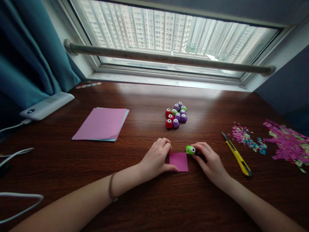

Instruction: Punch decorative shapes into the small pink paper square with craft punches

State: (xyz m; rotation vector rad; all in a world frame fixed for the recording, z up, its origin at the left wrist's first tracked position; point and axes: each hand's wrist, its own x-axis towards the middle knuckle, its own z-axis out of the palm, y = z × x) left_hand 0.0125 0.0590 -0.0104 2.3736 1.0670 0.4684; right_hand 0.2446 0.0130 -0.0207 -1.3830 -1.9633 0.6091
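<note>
Can make out a dark star-like sign (192, 150) on the green craft punch (188, 149), plus smaller dark marks (169, 121) on the clustered craft punches (177, 118), too tiny to name. Cannot read the pale mark on the white power bank (51, 103): too blurred.

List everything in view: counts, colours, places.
Paper square: one, pink, front
Punch: one, green, by square
Punch cluster: about eleven, red/green/purple, centre
Paper stack: one, pink over blue, left
Cutter: one, yellow, right
Confetti: many, mixed, right
Scraps: many, mostly pink, far right
Device: one, white, left
Cables: several, white, left
Discs: several, pale, back left
Table: one, brown, beneath
Curtain: one, teal, left
Window: one, pale, back
Rail: one, grey, back
Wristband: one, brown, left wrist
Left hand: one, touching square
Right hand: one, holding punch
</note>
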